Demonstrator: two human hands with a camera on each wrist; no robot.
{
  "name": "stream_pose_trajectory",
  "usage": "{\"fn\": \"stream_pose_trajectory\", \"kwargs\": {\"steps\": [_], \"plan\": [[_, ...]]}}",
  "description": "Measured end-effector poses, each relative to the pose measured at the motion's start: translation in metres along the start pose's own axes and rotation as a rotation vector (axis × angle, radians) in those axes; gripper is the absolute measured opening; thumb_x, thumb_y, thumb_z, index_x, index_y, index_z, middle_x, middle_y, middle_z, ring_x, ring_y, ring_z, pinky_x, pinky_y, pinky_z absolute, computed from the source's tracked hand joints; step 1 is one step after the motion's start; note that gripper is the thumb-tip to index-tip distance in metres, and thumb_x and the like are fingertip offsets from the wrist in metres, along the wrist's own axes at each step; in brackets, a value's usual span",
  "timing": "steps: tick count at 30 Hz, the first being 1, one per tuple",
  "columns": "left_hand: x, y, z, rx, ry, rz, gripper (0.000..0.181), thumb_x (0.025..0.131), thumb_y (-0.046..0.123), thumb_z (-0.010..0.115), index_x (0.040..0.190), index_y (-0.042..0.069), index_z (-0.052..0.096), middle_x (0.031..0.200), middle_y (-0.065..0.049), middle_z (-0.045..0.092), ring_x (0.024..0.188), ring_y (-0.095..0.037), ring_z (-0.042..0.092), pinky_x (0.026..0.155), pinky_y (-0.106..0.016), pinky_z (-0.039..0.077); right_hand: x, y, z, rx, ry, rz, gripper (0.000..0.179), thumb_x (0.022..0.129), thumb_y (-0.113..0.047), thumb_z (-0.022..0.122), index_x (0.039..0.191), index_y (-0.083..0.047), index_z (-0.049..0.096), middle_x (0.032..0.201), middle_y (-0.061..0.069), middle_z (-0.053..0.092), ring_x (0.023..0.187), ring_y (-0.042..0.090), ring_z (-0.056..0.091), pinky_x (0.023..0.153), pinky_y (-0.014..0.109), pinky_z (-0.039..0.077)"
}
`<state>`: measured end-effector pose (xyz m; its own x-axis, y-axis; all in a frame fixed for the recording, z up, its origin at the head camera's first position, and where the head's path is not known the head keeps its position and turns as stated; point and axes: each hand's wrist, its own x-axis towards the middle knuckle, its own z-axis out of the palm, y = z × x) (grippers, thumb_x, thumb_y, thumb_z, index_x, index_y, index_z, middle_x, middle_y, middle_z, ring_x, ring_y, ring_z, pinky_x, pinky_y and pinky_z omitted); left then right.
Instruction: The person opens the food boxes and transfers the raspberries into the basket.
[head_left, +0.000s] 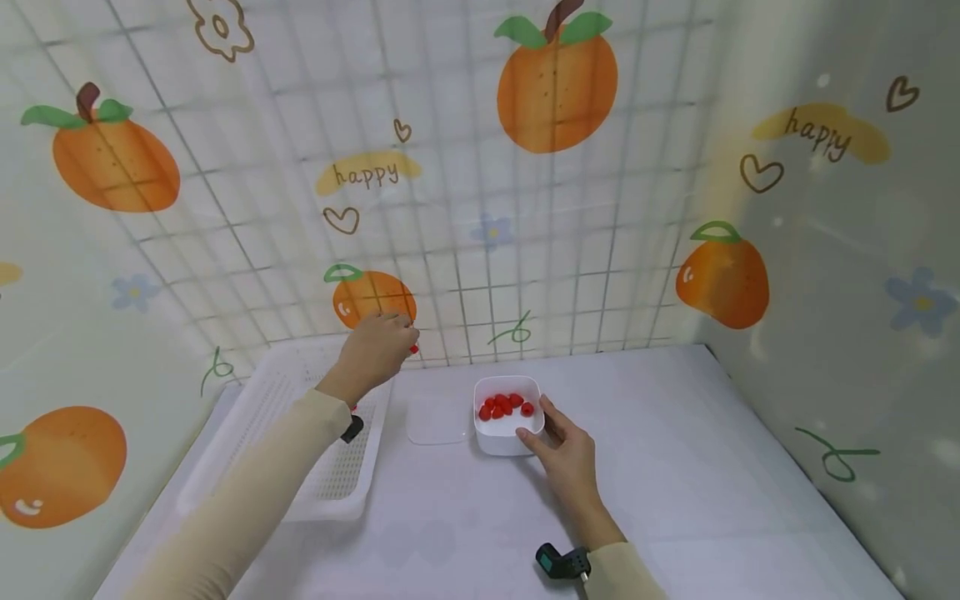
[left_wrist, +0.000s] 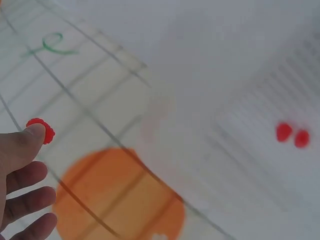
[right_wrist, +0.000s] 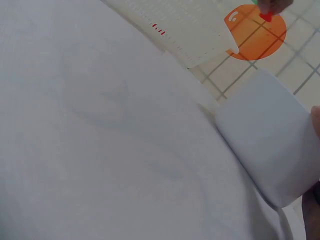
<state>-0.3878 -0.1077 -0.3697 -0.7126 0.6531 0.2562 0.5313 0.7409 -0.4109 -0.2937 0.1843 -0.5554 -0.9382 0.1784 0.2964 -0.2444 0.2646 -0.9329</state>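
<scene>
While the white basket (head_left: 347,510) lies along the left of the bench (head_left: 675,467), here's the loot inside it: two red berries (left_wrist: 284,132), blurred in the left wrist view, and red bits peeping through the slots as the right wrist sees it. Next across, up over the basket's far right corner, hangs the left hand (head_left: 377,350), and what a tidy grip: thumb and fingertip closed on one small berry (head_left: 414,349), the other fingers loosely bent and holding nothing. Further right, a clear flat sheet (head_left: 437,421), perhaps a lid, lies on the bench between basket and box. And there's the white box (head_left: 507,447), upright, a cluster of red berries (head_left: 507,408) on its floor, mostly towards the far side. On its right comes the right hand (head_left: 566,454), its grip part-spread round the near right corner, thumb on the near side, fingers along the right wall, seemingly steadying it.

So the step looks like a transfer, berry pinched, box waiting! The next move calls for a swing rightward over the sheet, a dip above the box, and a gentle release, the right hand keeping the box from sliding.
</scene>
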Motion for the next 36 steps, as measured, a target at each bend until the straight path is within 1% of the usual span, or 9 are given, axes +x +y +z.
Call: {"fn": "stream_pose_trajectory", "kwargs": {"steps": [5, 8, 12, 15, 19, 24, 28, 31, 36], "plan": [[-0.014, -0.025, 0.007, 0.001, -0.012, -0.061, 0.008, 0.091, 0.011, 0.082, 0.096, 0.008, 0.077, 0.098, -0.007, 0.072, 0.098, -0.03, 0.069, 0.093, -0.048, 0.058, 0.001, 0.001, 0.0, -0.001, 0.007, 0.007, 0.074, 0.089, -0.021, 0.087, 0.153, -0.005, 0.053, 0.157, 0.009, 0.051, 0.142, 0.031, 0.052, 0.106, 0.032, 0.045], [-0.024, -0.038, 0.014, -0.004, -0.017, -0.101, 0.007, 0.09, 0.01, 0.082, 0.095, 0.008, 0.077, 0.095, -0.008, 0.071, 0.095, -0.031, 0.069, 0.089, -0.048, 0.059, 0.001, 0.001, 0.0, 0.0, 0.009, 0.012, 0.074, 0.089, -0.02, 0.087, 0.153, -0.005, 0.053, 0.157, 0.009, 0.051, 0.142, 0.031, 0.052, 0.106, 0.031, 0.045], [-0.037, -0.052, 0.026, -0.037, -0.041, -0.142, 0.009, 0.088, 0.01, 0.084, 0.088, 0.009, 0.075, 0.089, -0.006, 0.069, 0.09, -0.029, 0.066, 0.075, -0.041, 0.053, 0.002, 0.002, 0.001, 0.001, 0.02, 0.005, 0.073, 0.088, -0.018, 0.087, 0.152, -0.004, 0.054, 0.157, 0.01, 0.052, 0.141, 0.033, 0.053, 0.106, 0.032, 0.045], [-0.047, -0.061, 0.036, -0.068, -0.062, -0.168, 0.01, 0.088, 0.01, 0.085, 0.085, 0.01, 0.074, 0.087, -0.004, 0.069, 0.088, -0.027, 0.065, 0.074, -0.039, 0.05, 0.002, 0.002, 0.001, 0.003, 0.028, 0.0, 0.073, 0.088, -0.018, 0.087, 0.152, -0.004, 0.054, 0.156, 0.011, 0.052, 0.141, 0.034, 0.054, 0.105, 0.034, 0.045], [-0.061, -0.07, 0.049, -0.083, -0.095, -0.195, 0.009, 0.088, 0.007, 0.083, 0.084, 0.009, 0.075, 0.085, -0.005, 0.068, 0.085, -0.028, 0.063, 0.077, -0.041, 0.053, 0.002, 0.002, 0.002, 0.005, 0.026, 0.019, 0.074, 0.088, -0.02, 0.088, 0.152, -0.006, 0.054, 0.156, 0.009, 0.052, 0.141, 0.032, 0.054, 0.106, 0.033, 0.046], [-0.074, -0.079, 0.065, -0.09, -0.12, -0.224, 0.01, 0.086, 0.003, 0.082, 0.081, 0.008, 0.074, 0.083, -0.006, 0.068, 0.084, -0.03, 0.064, 0.08, -0.047, 0.056, 0.002, 0.001, 0.003, 0.009, 0.012, 0.03, 0.075, 0.088, -0.022, 0.087, 0.153, -0.007, 0.054, 0.157, 0.007, 0.052, 0.142, 0.03, 0.053, 0.106, 0.03, 0.045], [-0.081, -0.082, 0.078, -0.094, -0.131, -0.236, 0.011, 0.085, 0.003, 0.081, 0.08, 0.009, 0.074, 0.082, -0.006, 0.07, 0.083, -0.03, 0.066, 0.078, -0.047, 0.057, 0.003, -0.001, 0.002, 0.008, 0.017, 0.023, 0.075, 0.088, -0.021, 0.088, 0.153, -0.006, 0.054, 0.156, 0.007, 0.052, 0.142, 0.03, 0.053, 0.105, 0.029, 0.045], [-0.086, -0.082, 0.088, -0.098, -0.128, -0.245, 0.013, 0.086, 0.0, 0.078, 0.079, 0.01, 0.074, 0.081, -0.005, 0.07, 0.082, -0.029, 0.066, 0.077, -0.048, 0.057, 0.003, -0.001, 0.002, 0.003, 0.021, 0.026, 0.074, 0.087, -0.02, 0.088, 0.153, -0.007, 0.054, 0.156, 0.007, 0.052, 0.142, 0.03, 0.053, 0.106, 0.03, 0.045], [-0.096, -0.078, 0.098, -0.107, -0.114, -0.261, 0.019, 0.086, -0.004, 0.076, 0.074, 0.01, 0.071, 0.074, -0.005, 0.067, 0.074, -0.027, 0.064, 0.071, -0.046, 0.057, 0.002, 0.0, 0.001, -0.013, 0.012, 0.042, 0.075, 0.087, -0.021, 0.088, 0.153, -0.009, 0.054, 0.156, 0.005, 0.052, 0.142, 0.028, 0.054, 0.106, 0.03, 0.045]]}}
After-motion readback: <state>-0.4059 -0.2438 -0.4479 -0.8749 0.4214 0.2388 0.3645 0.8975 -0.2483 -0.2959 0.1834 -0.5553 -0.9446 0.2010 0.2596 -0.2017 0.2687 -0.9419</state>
